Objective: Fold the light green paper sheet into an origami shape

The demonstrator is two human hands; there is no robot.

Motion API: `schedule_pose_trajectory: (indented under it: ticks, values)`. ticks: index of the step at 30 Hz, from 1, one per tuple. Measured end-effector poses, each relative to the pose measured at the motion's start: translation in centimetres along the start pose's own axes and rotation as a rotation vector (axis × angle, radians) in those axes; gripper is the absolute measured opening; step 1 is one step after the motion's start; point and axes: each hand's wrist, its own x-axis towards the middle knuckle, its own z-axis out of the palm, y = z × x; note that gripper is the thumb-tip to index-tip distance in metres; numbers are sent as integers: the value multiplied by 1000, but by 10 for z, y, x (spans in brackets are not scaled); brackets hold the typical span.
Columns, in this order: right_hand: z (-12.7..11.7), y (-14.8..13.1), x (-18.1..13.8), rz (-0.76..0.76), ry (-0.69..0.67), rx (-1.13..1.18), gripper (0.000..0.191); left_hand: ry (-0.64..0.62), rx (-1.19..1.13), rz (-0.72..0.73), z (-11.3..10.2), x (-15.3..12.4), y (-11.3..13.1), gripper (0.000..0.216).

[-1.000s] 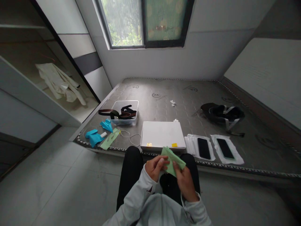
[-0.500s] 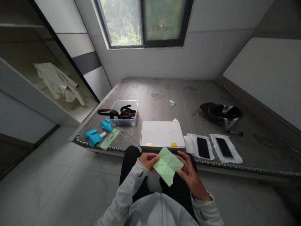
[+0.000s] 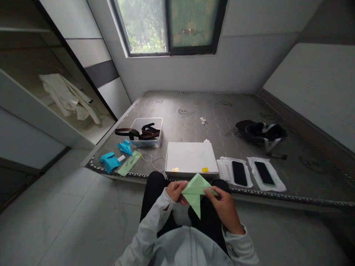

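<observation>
Green paper: folded to a kite-like shape, point hanging down, held above the lap, just in front of the bed edge.
Left hand: grip pinched on the paper's left corner.
Right hand: grip pinched on the right corner, thumb on top.
White box: flat on the bed, just beyond the paper.
Phones: two, on white wrappers, right of the box.
Clear tub: left of the box, holding what look like belts.
Blue paper: near the bed's left corner, beside a green strip.
</observation>
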Motion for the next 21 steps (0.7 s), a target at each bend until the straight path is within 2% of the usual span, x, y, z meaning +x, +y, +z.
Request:
schedule_pose_trajectory:
  ticks: [4, 6, 8, 10, 12, 15, 18, 21]
  values:
    - [7, 1, 1, 126, 63, 233, 48, 59, 32, 25, 1, 0, 0, 83]
    - [8, 2, 0, 130, 22, 266, 61, 138, 70, 53, 1, 1, -4, 77]
    - [5, 4, -1, 136, -91, 268, 70, 139, 109, 75, 1, 2, -8, 72]
    - [2, 7, 0, 150, -239, 262, 65, 62, 163, 98, 0, 1, -12, 64]
    - [0, 8, 1, 171, -320, 269, 55, -13, 204, 126, 0, -1, -14, 59]
    - [-1, 8, 2, 196, -293, 319, 48, -89, 195, 190, -1, -6, -14, 57]
    - [1, 7, 3, 228, -254, 363, 51, -199, 151, 241, -6, -11, -12, 43]
    - [2, 8, 3, 268, -235, 401, 53, -286, 251, 376, -12, -13, -11, 37]
